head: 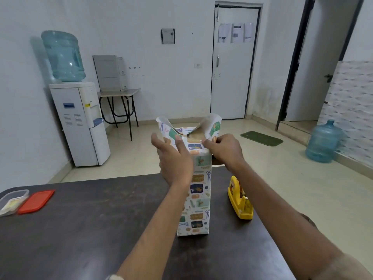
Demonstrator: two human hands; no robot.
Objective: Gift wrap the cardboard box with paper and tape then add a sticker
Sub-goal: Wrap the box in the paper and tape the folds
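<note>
Cardboard box [198, 190] upright near the far edge of the desk [101, 229], its top wrapping paper [167, 130] flaps standing open. Straight-fingered left grip [175, 160] presses the paper; right grip [224, 150] pinches a fold. Yellow tape dispenser [240, 201] just right of the box; clear container [12, 201] and red lid [36, 201] at the left edge.

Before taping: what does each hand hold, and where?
Right hand pinches the wrapping paper at the right top edge of the box; left hand presses the left flap.
</note>
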